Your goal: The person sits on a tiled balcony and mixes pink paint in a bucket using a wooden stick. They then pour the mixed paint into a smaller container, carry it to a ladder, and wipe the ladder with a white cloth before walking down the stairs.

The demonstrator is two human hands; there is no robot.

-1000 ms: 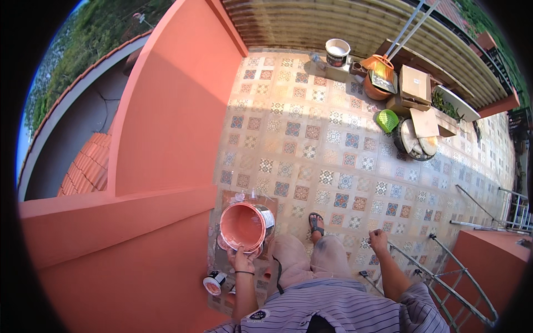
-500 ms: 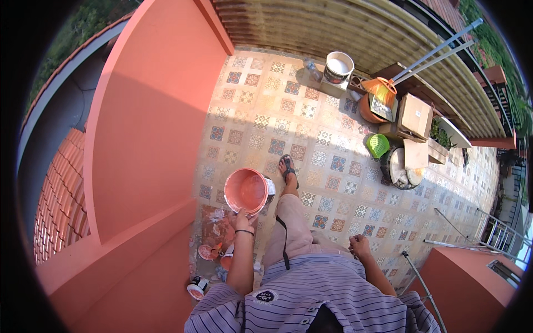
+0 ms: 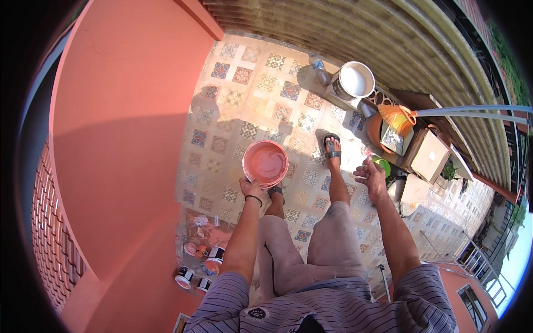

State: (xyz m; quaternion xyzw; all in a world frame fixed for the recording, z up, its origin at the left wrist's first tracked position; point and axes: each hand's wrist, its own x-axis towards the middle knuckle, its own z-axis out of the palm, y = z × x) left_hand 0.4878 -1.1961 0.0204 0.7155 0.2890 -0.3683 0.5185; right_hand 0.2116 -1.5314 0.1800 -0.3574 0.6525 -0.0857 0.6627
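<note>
My left hand (image 3: 253, 189) grips the near rim of a pink paint bucket (image 3: 265, 163). Wet pink paint lies in its bottom, and the bucket hangs over the tiled floor in front of my left foot. Stretched forward on the right, my right hand (image 3: 372, 176) holds nothing, with its fingers apart. Beyond it, partly hidden by the hand, is a green basket (image 3: 382, 165). Farther ahead a white-topped bucket (image 3: 355, 82) stands by the corrugated fence, beside a clear plastic bottle (image 3: 318, 67).
A salmon wall (image 3: 127, 127) runs along the left. Several paint-stained tubs (image 3: 185, 276) lie near its foot. An orange broom (image 3: 397, 117) leans by a cardboard box (image 3: 428, 155) on the right. A metal ladder (image 3: 484, 272) lies at the far right.
I have stepped forward, and my right foot now shows ahead. The bucket has moved forward in my left hand and tipped more upright. My right hand has swung forward and its fingers have opened.
</note>
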